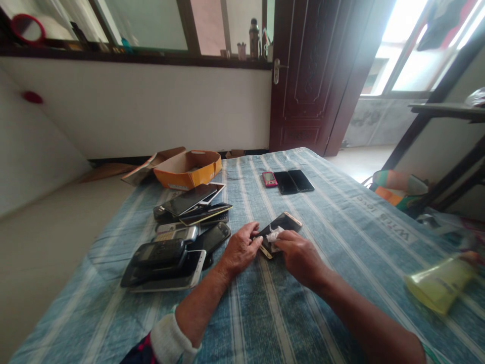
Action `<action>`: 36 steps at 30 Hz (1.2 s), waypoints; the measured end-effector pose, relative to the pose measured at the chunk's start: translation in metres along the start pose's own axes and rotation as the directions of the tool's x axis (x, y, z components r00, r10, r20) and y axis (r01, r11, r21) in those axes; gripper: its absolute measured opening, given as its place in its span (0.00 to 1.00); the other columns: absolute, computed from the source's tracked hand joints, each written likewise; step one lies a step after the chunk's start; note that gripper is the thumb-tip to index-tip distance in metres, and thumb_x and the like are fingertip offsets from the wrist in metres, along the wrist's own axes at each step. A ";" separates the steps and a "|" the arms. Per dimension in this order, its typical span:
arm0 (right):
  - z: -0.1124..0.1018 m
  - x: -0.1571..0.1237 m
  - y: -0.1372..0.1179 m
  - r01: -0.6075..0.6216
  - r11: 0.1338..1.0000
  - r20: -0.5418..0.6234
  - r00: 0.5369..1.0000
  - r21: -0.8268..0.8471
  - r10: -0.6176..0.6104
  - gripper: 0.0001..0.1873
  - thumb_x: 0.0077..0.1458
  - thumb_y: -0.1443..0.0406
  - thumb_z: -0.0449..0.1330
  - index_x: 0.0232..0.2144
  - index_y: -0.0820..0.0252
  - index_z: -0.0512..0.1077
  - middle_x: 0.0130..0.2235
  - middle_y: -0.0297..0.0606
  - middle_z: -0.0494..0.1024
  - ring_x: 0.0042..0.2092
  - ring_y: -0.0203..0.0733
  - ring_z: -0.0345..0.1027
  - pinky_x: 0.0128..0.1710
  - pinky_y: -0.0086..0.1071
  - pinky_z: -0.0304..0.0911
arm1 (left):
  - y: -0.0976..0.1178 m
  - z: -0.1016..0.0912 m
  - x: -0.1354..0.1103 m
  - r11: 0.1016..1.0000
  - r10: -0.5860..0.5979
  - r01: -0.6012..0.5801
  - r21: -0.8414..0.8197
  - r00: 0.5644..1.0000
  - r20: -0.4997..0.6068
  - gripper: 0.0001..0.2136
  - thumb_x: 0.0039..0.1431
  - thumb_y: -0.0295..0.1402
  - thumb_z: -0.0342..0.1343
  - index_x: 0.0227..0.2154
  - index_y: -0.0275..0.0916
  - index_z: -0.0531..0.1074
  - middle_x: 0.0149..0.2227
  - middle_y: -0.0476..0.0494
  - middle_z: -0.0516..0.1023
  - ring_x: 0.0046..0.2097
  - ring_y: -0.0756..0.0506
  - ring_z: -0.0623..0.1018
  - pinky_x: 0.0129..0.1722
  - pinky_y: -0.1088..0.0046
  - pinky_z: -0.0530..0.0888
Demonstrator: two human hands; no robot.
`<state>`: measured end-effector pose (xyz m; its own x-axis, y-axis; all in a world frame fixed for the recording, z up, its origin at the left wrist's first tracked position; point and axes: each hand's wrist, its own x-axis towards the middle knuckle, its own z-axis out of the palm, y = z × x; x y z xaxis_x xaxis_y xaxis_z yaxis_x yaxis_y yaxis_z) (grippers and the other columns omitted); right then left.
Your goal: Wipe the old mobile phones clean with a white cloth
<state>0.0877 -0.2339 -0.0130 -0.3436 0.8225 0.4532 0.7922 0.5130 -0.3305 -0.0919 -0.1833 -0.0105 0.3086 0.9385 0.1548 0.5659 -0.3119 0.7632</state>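
Note:
A dark smartphone with a gold rim (285,221) lies on the blue striped cloth (341,237) in front of me. My left hand (240,248) pinches the phone's near left edge. My right hand (299,255) presses a small white wad of cloth or tissue (273,234) onto the screen, fingers closed round it.
A pile of several old phones (178,242) lies to the left. A red phone (269,179) and two black phones (293,181) sit further back. An orange cardboard box (188,169) stands at the far left edge. A yellowish bottle (439,283) lies at the right.

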 end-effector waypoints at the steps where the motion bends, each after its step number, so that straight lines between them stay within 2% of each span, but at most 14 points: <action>1: 0.001 0.000 0.000 0.012 0.999 -0.052 0.999 0.037 -0.010 0.16 0.52 0.79 0.51 0.27 0.60 0.75 0.33 0.39 0.76 0.38 0.39 0.69 0.38 0.29 0.65 | 0.001 0.000 0.000 1.000 0.011 -0.010 0.019 1.000 -0.026 0.18 0.54 0.29 0.54 0.49 0.34 0.70 0.47 0.36 0.78 0.46 0.42 0.79 0.43 0.67 0.77; 5: 0.004 0.002 -0.001 0.075 0.976 -0.284 0.959 0.203 -0.015 0.17 0.56 0.76 0.50 0.33 0.61 0.77 0.38 0.41 0.78 0.42 0.40 0.72 0.43 0.31 0.68 | 0.011 -0.003 -0.004 0.982 0.136 -0.106 0.156 0.970 -0.200 0.15 0.55 0.31 0.55 0.45 0.35 0.73 0.48 0.35 0.77 0.50 0.39 0.76 0.52 0.61 0.72; 6: 0.004 0.003 -0.002 0.076 0.967 -0.318 0.948 0.244 0.005 0.16 0.57 0.76 0.50 0.34 0.60 0.78 0.39 0.41 0.78 0.42 0.40 0.72 0.44 0.31 0.68 | 0.015 -0.004 -0.006 0.981 0.161 -0.132 0.145 0.963 -0.214 0.15 0.55 0.31 0.55 0.46 0.35 0.73 0.48 0.35 0.77 0.49 0.39 0.76 0.52 0.61 0.72; 8: 0.004 0.003 -0.006 0.057 0.944 -0.348 0.936 0.325 0.063 0.15 0.56 0.74 0.52 0.35 0.58 0.78 0.40 0.40 0.79 0.43 0.39 0.74 0.45 0.31 0.69 | 0.025 -0.004 -0.011 0.986 0.166 -0.160 0.047 0.972 -0.166 0.17 0.56 0.32 0.55 0.48 0.36 0.72 0.48 0.37 0.77 0.45 0.42 0.78 0.47 0.65 0.75; 10: 0.005 0.004 -0.009 0.029 0.914 -0.348 0.929 0.405 0.124 0.15 0.55 0.74 0.54 0.36 0.57 0.79 0.40 0.40 0.79 0.42 0.39 0.75 0.43 0.31 0.71 | 0.032 -0.003 -0.015 0.986 0.139 -0.147 -0.073 0.985 -0.103 0.18 0.56 0.32 0.54 0.50 0.37 0.71 0.48 0.38 0.78 0.43 0.43 0.79 0.41 0.70 0.77; 16: 0.006 0.005 -0.008 -0.066 0.760 -0.305 0.890 0.647 0.338 0.15 0.48 0.73 0.58 0.34 0.53 0.81 0.40 0.37 0.80 0.41 0.42 0.76 0.41 0.34 0.73 | 0.039 0.004 -0.018 0.925 -0.002 0.006 -0.380 1.000 0.011 0.21 0.53 0.33 0.56 0.51 0.35 0.72 0.46 0.41 0.79 0.43 0.44 0.80 0.42 0.71 0.77; 19: 0.005 0.006 -0.007 -0.107 0.664 -0.240 0.880 0.740 0.410 0.13 0.47 0.71 0.60 0.33 0.53 0.81 0.40 0.37 0.81 0.42 0.43 0.76 0.42 0.35 0.73 | 0.039 0.007 -0.017 0.886 -0.029 0.058 -0.461 0.997 0.071 0.21 0.53 0.33 0.57 0.51 0.37 0.72 0.41 0.45 0.81 0.36 0.46 0.80 0.34 0.74 0.78; 22: 0.004 0.006 -0.010 -0.122 0.623 -0.205 0.881 0.773 0.427 0.12 0.48 0.71 0.60 0.34 0.54 0.81 0.41 0.37 0.80 0.43 0.43 0.75 0.44 0.36 0.73 | 0.038 0.009 -0.017 0.879 -0.055 0.079 -0.470 0.996 0.065 0.20 0.52 0.31 0.56 0.49 0.37 0.73 0.38 0.46 0.81 0.31 0.48 0.79 0.27 0.77 0.76; 24: 0.003 0.006 -0.013 -0.109 0.635 -0.209 0.891 0.765 0.404 0.13 0.48 0.71 0.60 0.35 0.54 0.80 0.43 0.38 0.79 0.45 0.43 0.74 0.45 0.36 0.72 | 0.037 0.008 -0.016 0.892 -0.047 0.052 -0.449 0.999 0.023 0.17 0.51 0.29 0.57 0.46 0.37 0.75 0.38 0.46 0.81 0.34 0.47 0.79 0.29 0.77 0.76; 27: 0.004 0.004 -0.016 -0.070 0.703 -0.219 0.925 0.708 0.312 0.17 0.48 0.72 0.61 0.40 0.54 0.78 0.47 0.40 0.77 0.48 0.44 0.72 0.48 0.37 0.70 | 0.035 0.006 -0.015 0.909 -0.024 0.005 -0.416 0.999 -0.039 0.13 0.51 0.29 0.57 0.41 0.36 0.78 0.37 0.47 0.82 0.40 0.45 0.79 0.38 0.75 0.77; 30: 0.006 0.002 -0.016 -0.009 0.793 -0.233 0.954 0.610 0.190 0.25 0.46 0.74 0.60 0.47 0.53 0.75 0.51 0.41 0.74 0.52 0.45 0.70 0.52 0.39 0.67 | 0.034 0.004 -0.014 0.921 -0.040 0.007 -0.390 0.996 -0.078 0.12 0.51 0.29 0.57 0.38 0.35 0.78 0.35 0.46 0.82 0.38 0.44 0.80 0.38 0.74 0.76; 32: 0.008 0.002 -0.014 0.012 0.839 -0.252 0.956 0.545 0.150 0.27 0.46 0.75 0.60 0.50 0.53 0.72 0.52 0.42 0.73 0.53 0.45 0.69 0.53 0.39 0.66 | 0.033 0.004 -0.015 0.921 -0.048 0.007 -0.389 0.994 -0.098 0.11 0.50 0.29 0.57 0.37 0.35 0.78 0.35 0.46 0.82 0.37 0.44 0.80 0.37 0.74 0.76; 36: 0.008 0.003 -0.012 0.001 0.856 -0.292 0.940 0.517 0.175 0.20 0.50 0.72 0.60 0.47 0.55 0.73 0.48 0.42 0.75 0.49 0.44 0.70 0.48 0.39 0.68 | 0.033 0.006 -0.015 0.908 -0.057 0.001 -0.419 0.991 -0.121 0.12 0.48 0.29 0.59 0.38 0.36 0.78 0.37 0.45 0.82 0.40 0.43 0.80 0.42 0.71 0.76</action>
<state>0.0733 -0.2356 -0.0149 -0.0371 0.7918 0.6097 0.4168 0.5668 -0.7106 -0.0732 -0.2089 0.0085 0.1810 0.9657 0.1861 0.1935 -0.2205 0.9560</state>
